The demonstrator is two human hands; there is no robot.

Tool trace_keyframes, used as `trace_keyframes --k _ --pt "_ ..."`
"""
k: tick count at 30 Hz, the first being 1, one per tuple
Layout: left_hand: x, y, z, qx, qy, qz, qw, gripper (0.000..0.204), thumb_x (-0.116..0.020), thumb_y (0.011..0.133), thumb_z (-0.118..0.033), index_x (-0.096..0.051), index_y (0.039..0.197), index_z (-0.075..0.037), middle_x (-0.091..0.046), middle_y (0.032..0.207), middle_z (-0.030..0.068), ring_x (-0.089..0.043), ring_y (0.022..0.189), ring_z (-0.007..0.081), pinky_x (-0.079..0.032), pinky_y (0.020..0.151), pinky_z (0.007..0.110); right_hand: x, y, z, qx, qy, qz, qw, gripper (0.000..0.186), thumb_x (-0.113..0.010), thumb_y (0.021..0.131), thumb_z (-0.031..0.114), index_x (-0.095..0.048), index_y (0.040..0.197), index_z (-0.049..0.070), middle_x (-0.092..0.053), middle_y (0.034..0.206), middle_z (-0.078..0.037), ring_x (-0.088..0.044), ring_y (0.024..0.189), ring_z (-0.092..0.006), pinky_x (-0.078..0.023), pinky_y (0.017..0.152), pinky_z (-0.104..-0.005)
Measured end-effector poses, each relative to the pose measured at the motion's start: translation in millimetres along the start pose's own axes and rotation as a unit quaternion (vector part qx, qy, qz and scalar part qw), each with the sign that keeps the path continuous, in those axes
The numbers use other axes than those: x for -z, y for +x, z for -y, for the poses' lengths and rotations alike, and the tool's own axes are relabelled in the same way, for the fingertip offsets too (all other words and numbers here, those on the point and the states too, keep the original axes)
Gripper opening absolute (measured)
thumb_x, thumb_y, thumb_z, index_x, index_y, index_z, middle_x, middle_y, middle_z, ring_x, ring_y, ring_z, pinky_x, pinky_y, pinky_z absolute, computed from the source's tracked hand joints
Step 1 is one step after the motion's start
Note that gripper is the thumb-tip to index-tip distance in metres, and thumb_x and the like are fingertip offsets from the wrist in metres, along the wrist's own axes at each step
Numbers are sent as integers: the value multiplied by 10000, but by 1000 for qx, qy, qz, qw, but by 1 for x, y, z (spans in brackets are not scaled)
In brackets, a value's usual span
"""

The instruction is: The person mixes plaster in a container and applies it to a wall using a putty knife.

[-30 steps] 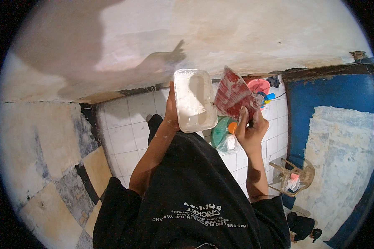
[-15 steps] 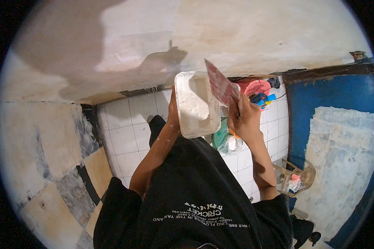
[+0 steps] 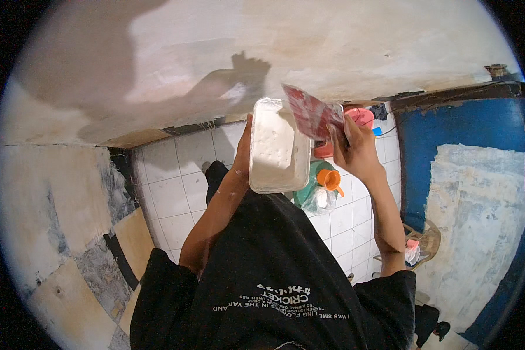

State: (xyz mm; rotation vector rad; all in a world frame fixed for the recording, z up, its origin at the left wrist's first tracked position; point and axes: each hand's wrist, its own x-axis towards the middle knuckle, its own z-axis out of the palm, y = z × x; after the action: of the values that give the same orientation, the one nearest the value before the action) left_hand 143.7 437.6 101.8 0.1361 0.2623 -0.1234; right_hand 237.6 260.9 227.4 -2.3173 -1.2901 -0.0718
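Note:
My left hand (image 3: 244,149) grips the left side of a white rectangular tub (image 3: 279,188), its fingers mostly hidden behind the wall. Smooth white paste (image 3: 273,143), pitted with small holes, lies inside it. My right hand (image 3: 359,150) is closed around a broad red scraper (image 3: 310,112) smeared with white. The blade slants up and left over the tub's far right corner; whether it touches the rim I cannot tell. Beyond both stands the pale, patchy wall (image 3: 332,46), where shadows of my arm and hand fall.
Below on the white tiled floor (image 3: 172,189) are a green container (image 3: 303,198), an orange dipper (image 3: 329,179), a clear plastic bag (image 3: 321,201) and a pink basin (image 3: 361,116). A chair (image 3: 429,242) stands by the blue wall (image 3: 449,125) at right.
My right hand has shifted right, and the scraper has turned so more of its broad face shows. The tub has moved slightly right. The orange dipper has come into fuller view.

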Motion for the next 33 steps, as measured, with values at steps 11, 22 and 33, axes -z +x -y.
trace_keyframes --k 11,22,33 --pt "8 3 22 -74 -29 70 994 662 -296 954 -579 -370 1390 -86 -516 1303 140 -540 1156 288 -440 997 429 -19 0 23 -2 2 -77 997 105 -578 779 -58 -528 868 -32 -504 657 -167 -520 535 -332 -403 471 -363" --pt "40 16 31 -79 -189 199 958 710 -345 909 -586 -349 1394 -67 -447 1362 169 -460 1230 353 -384 1031 521 -27 -25 47 -68 84 -16 994 146 -585 768 -50 -443 768 -18 -462 618 -184 -481 540 -391 -372 492 -422" --pt "60 33 60 -53 -223 288 930 700 -319 922 -623 -435 1349 -79 -528 1289 128 -538 1151 301 -433 997 454 -55 -29 59 -140 0 37 989 115 -553 750 -53 -446 781 -22 -511 657 -238 -532 601 -435 -409 532 -497"
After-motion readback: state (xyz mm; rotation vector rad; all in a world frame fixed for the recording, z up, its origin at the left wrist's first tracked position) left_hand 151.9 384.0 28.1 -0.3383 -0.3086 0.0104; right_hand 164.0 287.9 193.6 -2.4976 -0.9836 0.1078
